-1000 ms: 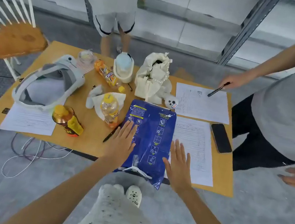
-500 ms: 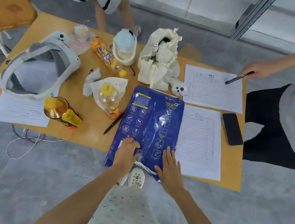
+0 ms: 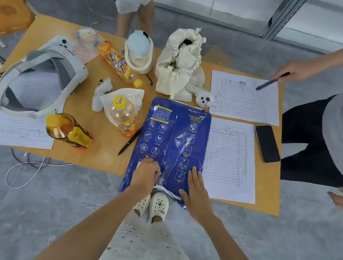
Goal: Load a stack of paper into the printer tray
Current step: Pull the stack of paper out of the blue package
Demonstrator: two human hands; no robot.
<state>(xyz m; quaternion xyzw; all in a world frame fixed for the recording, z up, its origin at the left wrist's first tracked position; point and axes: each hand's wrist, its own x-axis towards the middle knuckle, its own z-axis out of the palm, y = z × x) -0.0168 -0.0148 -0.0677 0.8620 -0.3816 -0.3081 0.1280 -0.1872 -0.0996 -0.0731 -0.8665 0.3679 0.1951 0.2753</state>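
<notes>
1. Centrally, a glossy blue plastic-wrapped ream of paper (image 3: 171, 146) is lying flat on the light wooden table (image 3: 96, 158), its near end hanging over the table's front edge
2. Just left of it a black pen (image 3: 129, 142) is lying at a slant, and an upright orange drink bottle with a yellow cap (image 3: 123, 116) is standing on a crumpled white tissue (image 3: 134, 97)
3. Behind the ream a cream fabric bag with a pearl strap (image 3: 178, 67) is sitting, with a small white controller (image 3: 204, 99) beside it
4. To the right a printed white form sheet (image 3: 229, 160) is lying against the ream's edge, and a black smartphone (image 3: 267, 144) is resting further right
5. At the left a white and grey headset (image 3: 38, 76) is sitting on another sheet, near a tipped amber bottle with a yellow label (image 3: 67, 130)
6. Another person's hand (image 3: 295, 70) is holding a dark pen (image 3: 268, 81) over a second form at the far right
7. The left hand (image 3: 146, 177) is curling its fingers together, pinching the wrapper near the ream's near end
8. The right hand (image 3: 197, 194) is pressing flat on the wrapper, fingers extended and slightly apart, both forearms reaching in from below
</notes>
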